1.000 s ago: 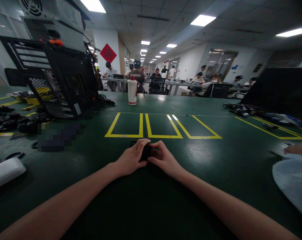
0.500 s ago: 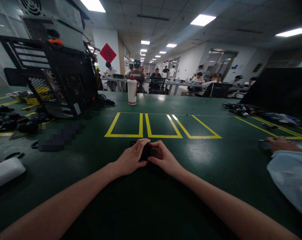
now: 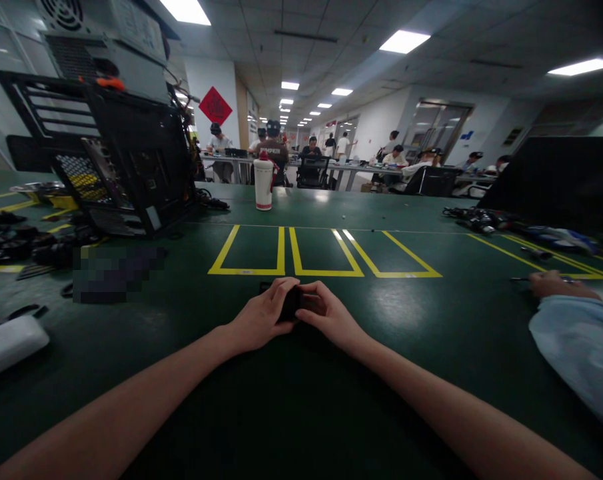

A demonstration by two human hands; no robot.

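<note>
A small black box-shaped object (image 3: 290,304) is between my hands on the green table, in the middle of the head view; its exact kind is too dark to tell. My left hand (image 3: 259,319) is wrapped round its left side, thumb near me and fingers over the top. From the right, my right hand (image 3: 335,319) closes on it with bent fingers and thumb, the fingertips meeting those of the left. Most of the object is hidden by my fingers. Just beyond it, yellow tape outlines (image 3: 326,273) mark the table.
A black computer case (image 3: 131,167) with grey units on top stands at the left. A white cup (image 3: 264,187) with a red lid is at the back. On the right, a co-worker's hand (image 3: 561,285) holds a thin tool. Cables (image 3: 481,220) lie at the back right.
My hands and the black object stay almost still. At the right, the co-worker's hand and sleeve have shifted slightly left.
</note>
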